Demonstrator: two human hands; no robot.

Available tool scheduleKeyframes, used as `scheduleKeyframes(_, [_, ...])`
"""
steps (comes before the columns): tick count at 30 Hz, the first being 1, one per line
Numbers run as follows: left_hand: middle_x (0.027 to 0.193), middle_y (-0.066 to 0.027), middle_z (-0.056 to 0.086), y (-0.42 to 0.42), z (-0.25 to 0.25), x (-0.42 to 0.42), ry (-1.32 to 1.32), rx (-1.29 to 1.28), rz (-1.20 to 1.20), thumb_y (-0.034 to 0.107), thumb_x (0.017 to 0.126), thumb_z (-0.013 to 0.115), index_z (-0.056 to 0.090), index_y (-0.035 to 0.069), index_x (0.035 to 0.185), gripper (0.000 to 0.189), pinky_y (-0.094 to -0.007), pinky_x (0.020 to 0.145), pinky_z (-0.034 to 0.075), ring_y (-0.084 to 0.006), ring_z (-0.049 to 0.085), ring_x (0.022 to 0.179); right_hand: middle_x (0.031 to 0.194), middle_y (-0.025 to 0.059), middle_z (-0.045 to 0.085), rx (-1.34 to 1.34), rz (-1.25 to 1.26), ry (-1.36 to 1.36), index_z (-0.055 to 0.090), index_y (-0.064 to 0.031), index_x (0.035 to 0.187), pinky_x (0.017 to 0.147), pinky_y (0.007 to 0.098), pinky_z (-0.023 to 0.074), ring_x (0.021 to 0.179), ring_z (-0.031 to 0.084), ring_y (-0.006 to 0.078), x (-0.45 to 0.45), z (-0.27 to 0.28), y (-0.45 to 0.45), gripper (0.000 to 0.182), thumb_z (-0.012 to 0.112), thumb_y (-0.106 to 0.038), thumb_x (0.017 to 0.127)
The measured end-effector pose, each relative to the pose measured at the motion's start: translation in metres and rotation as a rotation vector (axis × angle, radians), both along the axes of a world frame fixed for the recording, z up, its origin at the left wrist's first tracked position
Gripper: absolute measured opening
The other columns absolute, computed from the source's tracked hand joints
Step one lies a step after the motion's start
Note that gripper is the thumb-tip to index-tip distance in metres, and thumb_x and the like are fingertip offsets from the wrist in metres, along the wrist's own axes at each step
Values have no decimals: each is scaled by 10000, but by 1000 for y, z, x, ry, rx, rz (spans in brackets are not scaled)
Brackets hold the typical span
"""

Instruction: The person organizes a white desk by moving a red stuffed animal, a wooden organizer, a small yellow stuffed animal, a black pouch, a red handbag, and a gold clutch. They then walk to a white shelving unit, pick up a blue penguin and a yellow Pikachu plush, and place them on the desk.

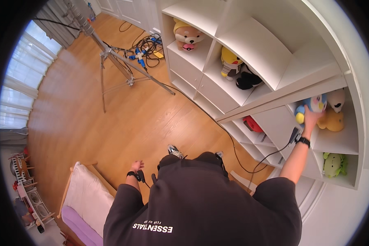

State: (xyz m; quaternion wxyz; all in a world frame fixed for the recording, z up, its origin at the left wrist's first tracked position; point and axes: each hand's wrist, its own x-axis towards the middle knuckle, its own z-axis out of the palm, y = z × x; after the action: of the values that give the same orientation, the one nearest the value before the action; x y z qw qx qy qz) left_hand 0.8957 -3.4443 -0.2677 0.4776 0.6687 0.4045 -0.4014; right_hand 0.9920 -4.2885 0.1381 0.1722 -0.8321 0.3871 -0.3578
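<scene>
My right hand [313,117] reaches into an upper compartment of the white shelf unit [335,142]. It grips a blue penguin plush toy [310,102] with a yellow beak and yellow feet. Close behind that plush are a white plush toy [337,99] with a black nose and an orange-brown plush toy [333,120], which my fingers partly cover. In a neighbouring compartment sits a green plush toy [332,164]. My left hand [137,166] hangs beside my body with nothing in it, fingers loosely apart, near a wooden-framed fabric seat [87,187].
More shelving holds a bear-like plush [189,33], a yellow plush [230,60], a black-and-white plush [249,78] and a red item [252,124]. A metal tripod stand [110,55] and coiled cables [152,46] occupy the wooden floor [123,123]. One cable [233,144] runs along the shelves.
</scene>
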Motion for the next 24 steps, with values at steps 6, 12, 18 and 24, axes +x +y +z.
scheduleKeyframes(6, [1021, 23, 634, -18, 24, 51, -93, -74, 97, 362, 910, 501, 555, 135, 1120, 313, -280, 709, 437, -106, 593, 855, 1402, 245, 290, 146, 211, -56, 81, 17, 1445, 1075, 401, 310, 1275, 382, 322, -81, -92, 104, 1053, 744, -59, 630])
scheduleKeyframes(12, [1099, -13, 619, -114, 105, 157, -327, -336, -258, 409, 896, 563, 527, 133, 1217, 425, -293, 782, 447, -132, 576, 990, 1371, 157, 350, 769, 719, 162, 101, -31, 1444, 1075, 380, 331, 1283, 375, 282, -64, -168, 245, 1120, 744, -9, 528])
scheduleKeyframes(18, [1232, -105, 567, -244, 207, 228, -659, -765, -405, 283, 842, 693, 453, 57, 1318, 579, -383, 936, 460, -225, 546, 1140, 1521, 208, 99, 589, 1315, 307, -1, -26, 1477, 1135, 366, 187, 1396, 183, 303, 82, -151, 371, 1025, 734, -174, 779])
scheduleKeyframes(24, [1254, -137, 550, -215, 190, 288, -493, -766, -55, 157, 792, 740, 450, -14, 1299, 609, -359, 950, 475, -234, 566, 1103, 1020, 76, 647, 1049, 1221, 389, 360, -10, 1368, 807, 264, 497, 901, 610, 125, 185, -179, 338, 570, 619, -162, 884])
